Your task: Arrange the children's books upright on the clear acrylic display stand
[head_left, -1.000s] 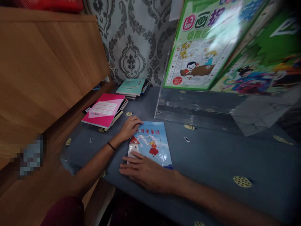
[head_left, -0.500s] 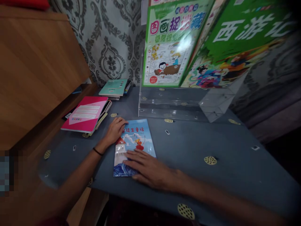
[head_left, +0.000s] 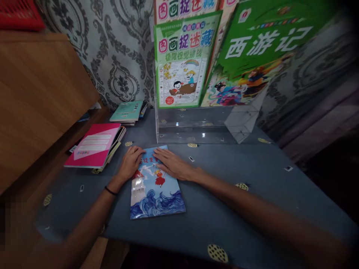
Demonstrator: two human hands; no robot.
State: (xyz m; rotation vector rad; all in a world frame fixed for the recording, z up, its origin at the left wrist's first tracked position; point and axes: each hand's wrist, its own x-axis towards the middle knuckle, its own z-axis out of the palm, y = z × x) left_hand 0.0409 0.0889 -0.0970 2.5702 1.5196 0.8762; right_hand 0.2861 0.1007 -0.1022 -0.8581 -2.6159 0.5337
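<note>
A blue picture book [head_left: 157,194] with red Chinese characters, a figure in red and dark waves on its cover lies closed and flat on the table. At its upper left edge rests my left hand [head_left: 130,162], fingers slightly bent over the cover; a dark band circles that wrist. My right hand [head_left: 174,164] lies flat across the upper right part of the cover, its fingers stretched out and covering part of the title. Both hands touch the book, and their fingertips are close together near its top.
A pink book [head_left: 94,145] tops a stack at the left, with a teal book [head_left: 126,111] on another stack behind. A clear acrylic stand [head_left: 193,134] holds a green-bordered book [head_left: 182,63] and a larger green book [head_left: 252,48]. A wooden cabinet [head_left: 42,101] borders the table's left.
My right hand has slid from the lower part of the cover up to its top, uncovering the waves. The left hand stays at the upper left edge. The view has shifted slightly.
</note>
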